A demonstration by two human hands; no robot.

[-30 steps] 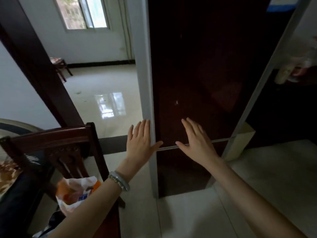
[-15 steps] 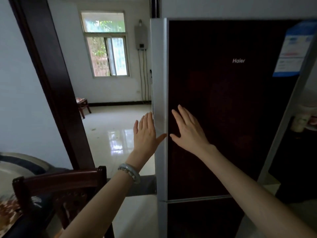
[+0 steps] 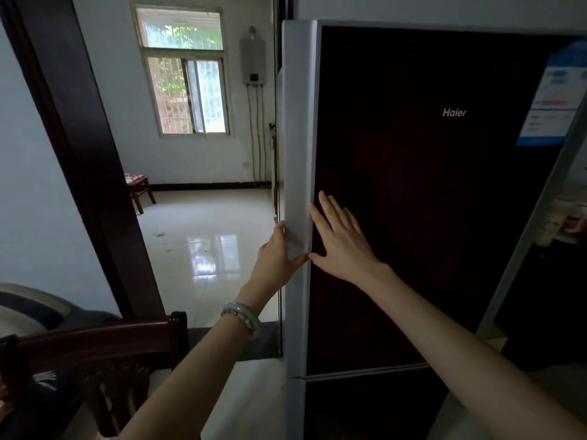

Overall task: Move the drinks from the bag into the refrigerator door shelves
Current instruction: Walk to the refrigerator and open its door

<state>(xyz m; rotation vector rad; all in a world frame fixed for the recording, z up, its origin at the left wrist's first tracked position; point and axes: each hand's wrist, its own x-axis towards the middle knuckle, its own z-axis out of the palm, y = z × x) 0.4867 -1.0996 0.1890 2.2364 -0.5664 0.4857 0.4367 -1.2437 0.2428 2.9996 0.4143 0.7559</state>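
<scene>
The refrigerator's upper door (image 3: 428, 217) is dark and glossy, with a silver left edge (image 3: 298, 138), and looks closed. My left hand (image 3: 273, 258) grips that silver edge at mid height, with the thumb on the front and the fingers hidden behind it. My right hand (image 3: 340, 239) lies flat on the dark door front just right of the edge, fingers straight and spread. The bag and the drinks are out of view.
A dark wooden chair (image 3: 95, 347) stands close at the lower left. A dark door frame (image 3: 79, 154) opens onto a tiled room with a small stool (image 3: 138, 185). The lower fridge door (image 3: 365, 408) sits below. A blue label (image 3: 552, 96) is at the door's top right.
My view rose from the floor and the bag on the chair to the upper door. Both hands moved up, the left taking hold of the silver edge, the right pressing flat on the door.
</scene>
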